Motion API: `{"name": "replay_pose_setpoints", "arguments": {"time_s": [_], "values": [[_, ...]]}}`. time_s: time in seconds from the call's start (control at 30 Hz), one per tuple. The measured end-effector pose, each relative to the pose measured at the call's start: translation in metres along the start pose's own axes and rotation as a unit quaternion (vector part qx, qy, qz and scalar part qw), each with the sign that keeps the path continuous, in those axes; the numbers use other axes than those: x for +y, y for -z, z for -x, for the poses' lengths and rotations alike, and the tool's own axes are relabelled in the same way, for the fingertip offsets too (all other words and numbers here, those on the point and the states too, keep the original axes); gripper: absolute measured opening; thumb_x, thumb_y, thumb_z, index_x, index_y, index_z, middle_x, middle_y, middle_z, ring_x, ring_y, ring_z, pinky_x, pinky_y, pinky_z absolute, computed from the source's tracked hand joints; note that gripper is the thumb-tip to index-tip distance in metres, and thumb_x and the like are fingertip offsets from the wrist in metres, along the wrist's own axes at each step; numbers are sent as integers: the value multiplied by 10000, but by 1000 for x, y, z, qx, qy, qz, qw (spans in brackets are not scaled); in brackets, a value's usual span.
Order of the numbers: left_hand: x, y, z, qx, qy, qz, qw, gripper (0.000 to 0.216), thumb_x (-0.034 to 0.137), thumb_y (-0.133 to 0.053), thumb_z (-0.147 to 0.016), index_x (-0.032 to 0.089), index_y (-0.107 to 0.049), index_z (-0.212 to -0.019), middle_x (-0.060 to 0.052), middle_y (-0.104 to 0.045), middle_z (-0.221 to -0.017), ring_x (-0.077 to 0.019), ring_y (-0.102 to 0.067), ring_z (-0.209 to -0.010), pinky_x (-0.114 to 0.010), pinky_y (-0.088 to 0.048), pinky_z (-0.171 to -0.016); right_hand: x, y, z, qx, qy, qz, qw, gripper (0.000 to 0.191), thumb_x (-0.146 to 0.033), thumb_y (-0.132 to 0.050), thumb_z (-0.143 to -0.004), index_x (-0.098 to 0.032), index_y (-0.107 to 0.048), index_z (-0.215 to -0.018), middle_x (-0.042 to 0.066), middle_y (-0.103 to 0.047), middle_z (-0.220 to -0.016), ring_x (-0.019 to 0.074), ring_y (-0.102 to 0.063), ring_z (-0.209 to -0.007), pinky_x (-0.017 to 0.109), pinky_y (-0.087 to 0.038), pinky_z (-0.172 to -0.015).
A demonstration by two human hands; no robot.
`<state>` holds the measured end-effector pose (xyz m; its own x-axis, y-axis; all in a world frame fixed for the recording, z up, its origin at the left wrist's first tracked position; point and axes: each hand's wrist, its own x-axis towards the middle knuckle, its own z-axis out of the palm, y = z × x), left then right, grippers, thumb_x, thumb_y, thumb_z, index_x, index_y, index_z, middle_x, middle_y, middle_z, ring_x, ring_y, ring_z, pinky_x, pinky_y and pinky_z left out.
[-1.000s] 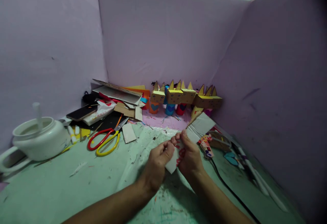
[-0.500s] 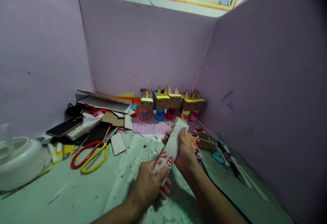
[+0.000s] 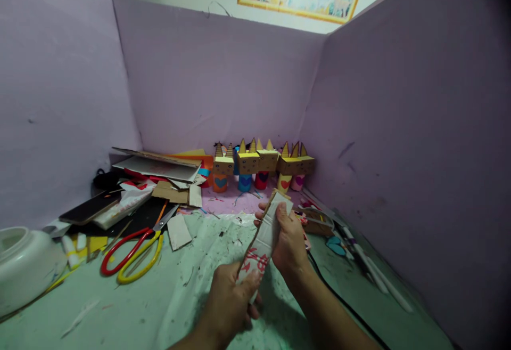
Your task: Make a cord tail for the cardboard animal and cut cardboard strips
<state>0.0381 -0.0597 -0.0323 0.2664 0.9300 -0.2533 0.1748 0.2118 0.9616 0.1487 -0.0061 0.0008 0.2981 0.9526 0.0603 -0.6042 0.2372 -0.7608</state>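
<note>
A long white cardboard strip (image 3: 263, 235) with red print on its near end is held lengthwise over the green table (image 3: 120, 307). My left hand (image 3: 231, 302) is closed on the strip's near, red-printed end. My right hand (image 3: 289, 238) wraps its fingers round the far half, thumb on top. The strip points away from me toward the back wall and looks folded along its length.
Red and yellow scissors (image 3: 131, 251) lie to the left beside cardboard scraps (image 3: 178, 231) and a stack of card (image 3: 159, 163). A row of cardboard animal figures (image 3: 259, 166) stands at the back. A white pot (image 3: 24, 265) sits far left. A black cable (image 3: 339, 302) runs along the right.
The strip was turned from crosswise between both hands to lengthwise. My left hand slid down to its near end. The view has tilted up and shifted right.
</note>
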Motion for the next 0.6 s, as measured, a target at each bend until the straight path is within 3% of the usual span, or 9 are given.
{"name": "replay_pose_setpoints", "arguments": {"time_s": [0.1,0.23,0.47,0.6], "values": [[2,8,-3,-35,-53,-44,997,338,462,-481,-727,149,-490,-601,4,-488,-509,-110,-443,-448,-206,-305,-412,2,1,2,-8,8,26,1000,349,-482,-684,-629,-156,-628,-739,28,-672,-618,145,-611,-495,262,-502,-489],[10,19,-8,19,-150,-142,978,324,436,-473,-768,147,-513,-626,-3,-493,-589,-133,-426,-580,-230,-315,-521,9,-1,11,-38,-30,78,996,361,-493,-650,-665,-145,-619,-758,32,-666,-611,139,-599,-475,239,-482,-444],[14,18,-8,-21,-144,-35,989,320,430,-463,-795,136,-552,-706,-26,-576,-700,-153,-500,-667,-230,-390,-608,20,-11,23,-35,-60,66,995,367,-478,-680,-632,-138,-602,-747,45,-670,-675,155,-621,-545,231,-469,-453],[5,18,-15,-29,-70,38,996,432,580,-518,-693,148,-503,-671,-10,-530,-499,-152,-499,-449,-251,-387,-444,20,-9,19,-78,-77,61,992,354,-481,-654,-657,-140,-617,-748,45,-668,-675,160,-615,-571,244,-469,-483]]}}
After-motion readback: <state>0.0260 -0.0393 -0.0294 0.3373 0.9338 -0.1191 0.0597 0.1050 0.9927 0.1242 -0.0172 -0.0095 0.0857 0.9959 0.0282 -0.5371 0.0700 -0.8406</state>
